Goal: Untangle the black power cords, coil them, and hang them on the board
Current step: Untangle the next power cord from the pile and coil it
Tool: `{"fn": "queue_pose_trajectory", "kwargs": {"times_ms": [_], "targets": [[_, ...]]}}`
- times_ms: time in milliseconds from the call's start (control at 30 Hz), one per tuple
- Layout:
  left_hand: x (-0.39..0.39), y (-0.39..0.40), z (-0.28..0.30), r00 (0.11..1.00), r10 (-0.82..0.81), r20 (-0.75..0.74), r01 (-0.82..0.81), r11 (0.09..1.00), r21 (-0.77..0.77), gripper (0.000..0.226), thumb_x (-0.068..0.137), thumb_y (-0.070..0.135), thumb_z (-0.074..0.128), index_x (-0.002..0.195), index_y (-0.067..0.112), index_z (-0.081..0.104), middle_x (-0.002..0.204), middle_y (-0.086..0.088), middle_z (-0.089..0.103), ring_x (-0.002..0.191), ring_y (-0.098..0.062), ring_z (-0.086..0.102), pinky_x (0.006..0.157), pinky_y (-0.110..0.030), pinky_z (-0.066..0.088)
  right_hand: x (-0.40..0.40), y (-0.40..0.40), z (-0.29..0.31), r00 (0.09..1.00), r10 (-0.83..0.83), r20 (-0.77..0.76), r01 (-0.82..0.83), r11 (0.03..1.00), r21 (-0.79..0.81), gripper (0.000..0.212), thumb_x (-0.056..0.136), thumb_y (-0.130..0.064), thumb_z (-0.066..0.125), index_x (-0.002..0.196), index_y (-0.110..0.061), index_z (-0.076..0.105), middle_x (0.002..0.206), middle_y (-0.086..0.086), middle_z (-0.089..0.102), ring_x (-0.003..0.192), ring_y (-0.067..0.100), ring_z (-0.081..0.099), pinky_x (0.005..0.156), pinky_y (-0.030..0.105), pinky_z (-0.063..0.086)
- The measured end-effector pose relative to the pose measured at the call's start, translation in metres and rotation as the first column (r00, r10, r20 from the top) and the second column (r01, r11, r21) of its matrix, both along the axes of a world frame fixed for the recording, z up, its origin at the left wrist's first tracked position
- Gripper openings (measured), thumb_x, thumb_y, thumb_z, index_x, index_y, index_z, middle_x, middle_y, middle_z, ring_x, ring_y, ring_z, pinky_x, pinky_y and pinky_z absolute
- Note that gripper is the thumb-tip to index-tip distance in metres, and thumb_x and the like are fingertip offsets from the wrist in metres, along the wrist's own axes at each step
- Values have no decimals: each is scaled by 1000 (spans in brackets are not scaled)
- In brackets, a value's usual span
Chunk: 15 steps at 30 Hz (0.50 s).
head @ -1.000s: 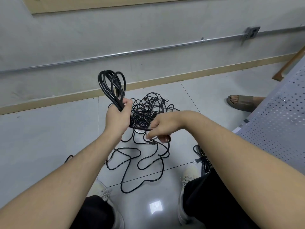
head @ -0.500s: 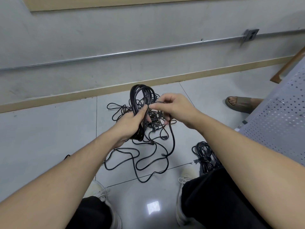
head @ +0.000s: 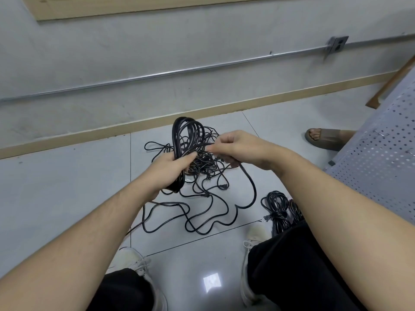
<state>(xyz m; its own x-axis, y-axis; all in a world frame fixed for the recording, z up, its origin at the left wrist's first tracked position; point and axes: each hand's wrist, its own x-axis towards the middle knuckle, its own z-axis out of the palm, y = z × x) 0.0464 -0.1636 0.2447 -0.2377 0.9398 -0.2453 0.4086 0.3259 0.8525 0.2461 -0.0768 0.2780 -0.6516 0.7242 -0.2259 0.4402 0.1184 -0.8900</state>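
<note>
Coil (head: 187, 140) standing upright in left hand (head: 170, 169), right hand (head: 235, 147) fingers (head: 212, 149) pinching cord (head: 249, 185) crosswise just beside.

One head-worn camera looks steeply down, close over the floor (head: 67, 198).

The glossy grey tiled floor (head: 67, 198) carries a tangle of black cords (head: 202, 176) at centre. A coiled bundle (head: 277, 209) lies at four o'clock from it.

I count one coil (head: 187, 140) in hand, one tangled pile (head: 202, 176), two bundled cords (head: 278, 212) on the floor (head: 67, 187).
</note>
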Motion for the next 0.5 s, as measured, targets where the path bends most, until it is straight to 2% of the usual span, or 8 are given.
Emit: {"fn": "queue_pose_trajectory", "kwargs": {"times_ms": [100,167,233,267,333,400,500], "targets": [[3,0,3,1000,1,16,-1,1000,-20,47,97,56,57,70,19,56,50,14,45,61,-16,42,61,-33,31,1,-3,6,982,-47,-185,64,994,87,22,96,-25,71,85,-6,68,58,-5,43,50,9,34,47,21,27],[5,1,9,998,-50,27,51,998,-34,50,97,61,55,67,20,56,52,11,45,59,-16,42,62,-34,32,1,-2,7,953,-131,-273,172,976,132,19,93,-24,75,82,-9,72,54,-10,44,50,9,34,48,22,27],[4,0,14,986,-147,79,153,985,-78,52,97,63,54,67,20,54,56,6,43,55,-16,41,61,-33,33,0,1,6,926,-239,-294,302,934,190,31,85,-35,82,66,-16,65,52,-10,42,51,11,35,52,25,31],[4,-1,15,972,-191,133,206,973,-104,52,97,62,53,67,19,52,58,4,41,53,-16,40,60,-32,35,0,3,5,921,-292,-258,352,907,230,44,80,-45,84,58,-21,55,52,-9,39,53,14,35,55,28,30],[2,-3,17,938,-223,265,268,952,-146,53,99,60,51,65,19,48,61,1,37,52,-17,38,59,-31,39,-2,3,5,921,-356,-159,388,882,268,62,72,-59,84,53,-21,38,52,-6,32,55,17,32,56,31,28],[0,-5,16,907,-195,372,270,949,-160,52,101,56,49,63,21,46,63,4,38,52,-15,36,55,-28,43,-5,3,7,927,-332,-175,363,913,188,60,76,-53,84,55,-22,38,53,-5,30,53,17,29,54,30,25],[-7,-5,13,885,-146,442,245,954,-173,51,100,56,50,62,23,45,66,6,38,56,-15,34,53,-27,42,-5,4,7,921,-240,-308,246,969,-21,40,91,-33,76,65,-21,48,55,-8,37,50,11,33,50,26,28]]}}
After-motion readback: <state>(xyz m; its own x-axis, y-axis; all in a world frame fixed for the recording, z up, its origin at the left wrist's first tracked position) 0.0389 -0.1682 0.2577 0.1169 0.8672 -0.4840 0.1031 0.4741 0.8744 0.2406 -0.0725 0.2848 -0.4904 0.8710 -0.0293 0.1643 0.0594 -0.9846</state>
